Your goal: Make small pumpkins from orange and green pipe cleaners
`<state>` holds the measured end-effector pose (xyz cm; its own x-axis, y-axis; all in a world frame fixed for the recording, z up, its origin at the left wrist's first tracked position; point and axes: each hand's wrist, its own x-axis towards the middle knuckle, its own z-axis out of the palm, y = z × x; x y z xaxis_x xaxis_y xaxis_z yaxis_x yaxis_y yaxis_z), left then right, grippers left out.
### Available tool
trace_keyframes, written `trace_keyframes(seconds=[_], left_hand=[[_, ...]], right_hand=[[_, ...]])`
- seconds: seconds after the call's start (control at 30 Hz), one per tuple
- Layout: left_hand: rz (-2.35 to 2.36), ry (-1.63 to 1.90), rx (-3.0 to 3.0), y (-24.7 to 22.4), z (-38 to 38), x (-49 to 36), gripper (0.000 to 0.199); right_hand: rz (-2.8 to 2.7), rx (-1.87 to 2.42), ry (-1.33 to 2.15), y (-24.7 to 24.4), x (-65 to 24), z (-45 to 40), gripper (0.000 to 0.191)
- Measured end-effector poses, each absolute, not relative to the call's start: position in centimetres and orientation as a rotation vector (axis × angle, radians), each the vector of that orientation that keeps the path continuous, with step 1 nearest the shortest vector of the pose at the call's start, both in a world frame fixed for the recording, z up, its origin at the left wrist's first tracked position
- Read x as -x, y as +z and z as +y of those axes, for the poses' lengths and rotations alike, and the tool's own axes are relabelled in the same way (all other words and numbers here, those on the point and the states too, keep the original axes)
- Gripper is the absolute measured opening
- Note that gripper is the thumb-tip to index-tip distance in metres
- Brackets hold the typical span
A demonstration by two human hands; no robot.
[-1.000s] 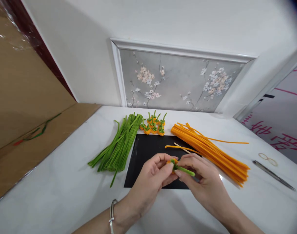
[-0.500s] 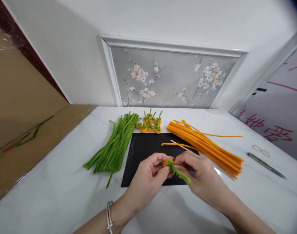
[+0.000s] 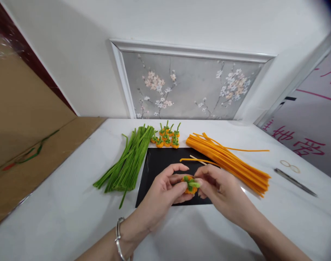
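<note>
My left hand (image 3: pixel 165 189) is closed around a small orange pipe-cleaner pumpkin (image 3: pixel 191 190) with green leaves on top, its index finger raised off it. With thumb and index finger, my right hand (image 3: pixel 222 185) pinches the end of the green pipe-cleaner stem (image 3: pixel 194 184) that sticks out to the right. Both hands are over a black mat (image 3: pixel 162 157). Just past the mat, several finished-looking orange pumpkins (image 3: pixel 167 142) with upright green stems stand grouped together.
Green pipe cleaners (image 3: pixel 128 163) lie in a heap at the left. On the right is a bundle of orange pipe cleaners (image 3: pixel 230 163), one strand reaching over the mat beside a thin pale stick (image 3: pixel 197 160). Farther right lie tweezers (image 3: pixel 296 182) and two pale rings (image 3: pixel 289 166).
The green stem, earlier long and pointing toward me, now points right and looks shorter, its end in my right fingers. My left index finger has lifted off the pumpkin.
</note>
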<state>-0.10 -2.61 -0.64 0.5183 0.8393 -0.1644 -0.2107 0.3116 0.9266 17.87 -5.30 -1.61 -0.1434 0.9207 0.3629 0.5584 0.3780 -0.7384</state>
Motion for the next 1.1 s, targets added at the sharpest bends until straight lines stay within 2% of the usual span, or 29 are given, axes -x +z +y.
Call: trace_keyframes(seconds=[0.07, 0.2, 0.37, 0.5, 0.67, 0.77, 0.93, 1.1], left_hand=[[0.732, 0.787, -0.986, -0.5, -2.6, 0.3, 0.021], [0.743, 0.815, -1.034, -0.5, -2.6, 0.4, 0.010], [0.774, 0.834, -1.101, -0.6, -2.6, 0.4, 0.017], [0.790, 0.832, -1.135, -0.7, -2.8, 0.3, 0.024], [0.796, 0.885, -1.155, -0.2, -3.3, 0.0, 0.021], [0.793, 0.918, -1.194, -0.1, -3.4, 0.0, 0.018], [0.803, 1.142, -1.370, -1.3, -3.6, 0.1, 0.010], [0.699, 1.151, -1.455, -1.7, -4.4, 0.0, 0.004]], right_hand=[[-1.777, 1.248, 0.544, -1.5, -18.2, -5.3, 0.011], [-1.914, 0.982, 0.251, -1.5, -18.4, -5.5, 0.011], [-2.038, 0.835, -0.010, -2.2, -18.3, -5.3, 0.028], [-2.101, 0.845, -0.140, -2.6, -18.3, -5.3, 0.026], [-2.111, 0.903, -0.214, -2.5, -18.2, -5.7, 0.024], [-2.067, 0.927, -0.103, -2.2, -17.7, -5.9, 0.020], [-1.749, 1.146, 0.586, -2.3, -16.3, -5.9, 0.009], [-1.672, 1.146, 0.626, -2.4, -15.5, -6.0, 0.009]])
